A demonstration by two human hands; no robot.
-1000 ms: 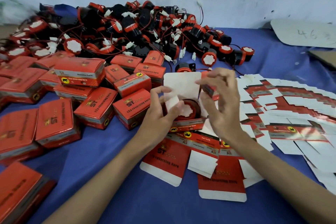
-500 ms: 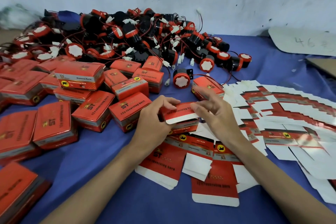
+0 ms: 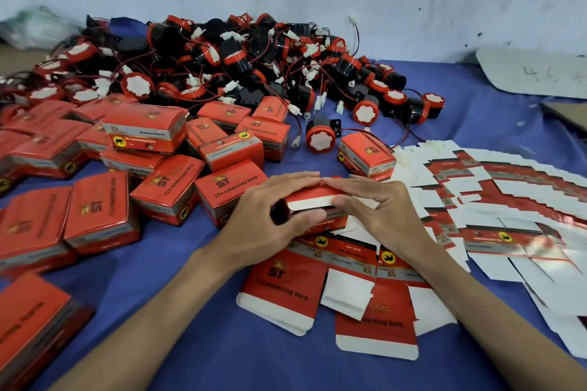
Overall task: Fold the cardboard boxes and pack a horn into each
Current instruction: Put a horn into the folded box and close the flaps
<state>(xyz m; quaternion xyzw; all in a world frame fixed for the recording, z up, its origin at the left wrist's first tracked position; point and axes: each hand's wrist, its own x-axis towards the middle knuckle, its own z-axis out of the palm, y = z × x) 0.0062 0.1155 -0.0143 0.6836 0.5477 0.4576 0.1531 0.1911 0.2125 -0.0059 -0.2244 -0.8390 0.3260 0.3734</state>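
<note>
A red cardboard box (image 3: pixel 313 200) stands at the table's middle, its lid folded down with the white tuck flap showing at the front. My left hand (image 3: pixel 270 222) grips its left side, thumb under the flap. My right hand (image 3: pixel 378 213) holds its right side, fingers over the lid and thumb on the flap. The horn inside is hidden. One loose horn (image 3: pixel 320 136) with a white face lies just behind. A large heap of black-and-red horns (image 3: pixel 241 60) with wires fills the back.
Several closed red boxes (image 3: pixel 146 130) are piled at the left, one more closed box (image 3: pixel 368 155) behind my right hand. Flat unfolded box blanks (image 3: pixel 508 187) fan out at the right, and flat blanks (image 3: pixel 286 282) lie under my wrists on the blue cloth (image 3: pixel 197 343).
The box stood open with the horn visible a second ago. Both hands have since folded the lid down over it and lowered the box onto the table.
</note>
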